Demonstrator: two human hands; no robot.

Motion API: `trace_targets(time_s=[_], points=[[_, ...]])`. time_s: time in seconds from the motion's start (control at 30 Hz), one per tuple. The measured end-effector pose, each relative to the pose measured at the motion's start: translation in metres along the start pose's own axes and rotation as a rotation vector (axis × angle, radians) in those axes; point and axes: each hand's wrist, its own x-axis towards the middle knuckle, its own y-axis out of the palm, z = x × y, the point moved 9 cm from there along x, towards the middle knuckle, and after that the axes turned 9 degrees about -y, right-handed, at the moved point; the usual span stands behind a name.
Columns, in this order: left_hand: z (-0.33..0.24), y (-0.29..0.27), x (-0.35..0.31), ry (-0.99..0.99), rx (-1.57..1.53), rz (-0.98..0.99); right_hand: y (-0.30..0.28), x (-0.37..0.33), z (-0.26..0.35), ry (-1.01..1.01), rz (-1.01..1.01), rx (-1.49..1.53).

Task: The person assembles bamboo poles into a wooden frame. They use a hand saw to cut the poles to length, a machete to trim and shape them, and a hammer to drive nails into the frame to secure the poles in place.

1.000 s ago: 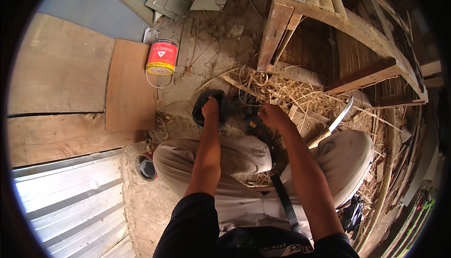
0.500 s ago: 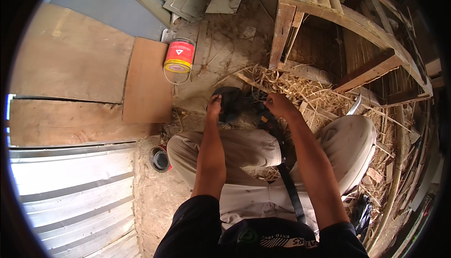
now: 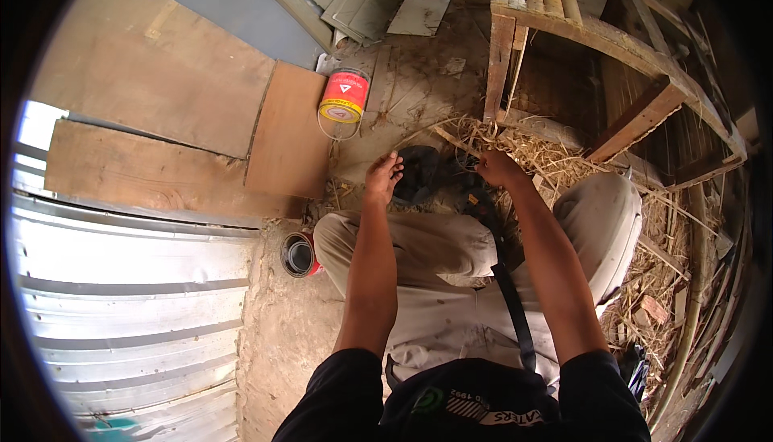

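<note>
My left hand (image 3: pixel 383 177) is raised at the left edge of a dark, rounded, cloth-like thing (image 3: pixel 417 175) lying on the ground before my crossed legs. Its fingers are curled in, and whatever they might pinch is too small to see. To the right of the dark thing, my right hand (image 3: pixel 501 170) is closed with its knuckles up, its fingertips hidden from view. Between the hands lies a dark, tangled patch. Below it a black strap (image 3: pixel 510 305) with a small orange mark near its far end runs over my lap toward my waist.
A red and yellow can (image 3: pixel 345 96) with a wire handle lies ahead on the left. An open tin (image 3: pixel 299 255) is beside my left knee. Wood shavings (image 3: pixel 555 160) cover the ground under a wooden bamboo-slatted frame (image 3: pixel 592 23). Plywood boards (image 3: pixel 145 164) and corrugated metal (image 3: pixel 129 297) are at left.
The whole view has shifted, so the surroundings sit farther right. My left hand has come slightly away from the dark thing, with more of its fingers showing. My right hand stays closed.
</note>
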Motion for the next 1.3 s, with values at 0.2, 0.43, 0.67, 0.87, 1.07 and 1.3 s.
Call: trace_targets(time_s=[0.2,0.43,0.67,0.87,1.07,1.3], points=[[0.002,-0.011,-0.025,-0.014,0.021,-0.044,0.007,0.008,0.023,-0.083,0.05,-0.005],[-0.005,-0.009,-0.03,0.064,0.023,-0.111,0.007,-0.005,0.027,-0.111,-0.022,0.006],[0.005,0.058,-0.024,0.087,0.059,-0.03,-0.005,-0.036,-0.012,0.021,-0.006,0.05],[0.048,0.215,-0.062,0.082,0.349,0.242,-0.019,-0.092,-0.105,0.134,-0.196,0.011],[0.125,0.327,-0.085,0.131,0.69,0.385,0.0,-0.186,-0.252,0.294,-0.003,-0.469],[0.197,0.375,-0.111,0.028,0.732,0.577,-0.007,-0.356,-0.379,1.143,-0.672,0.277]])
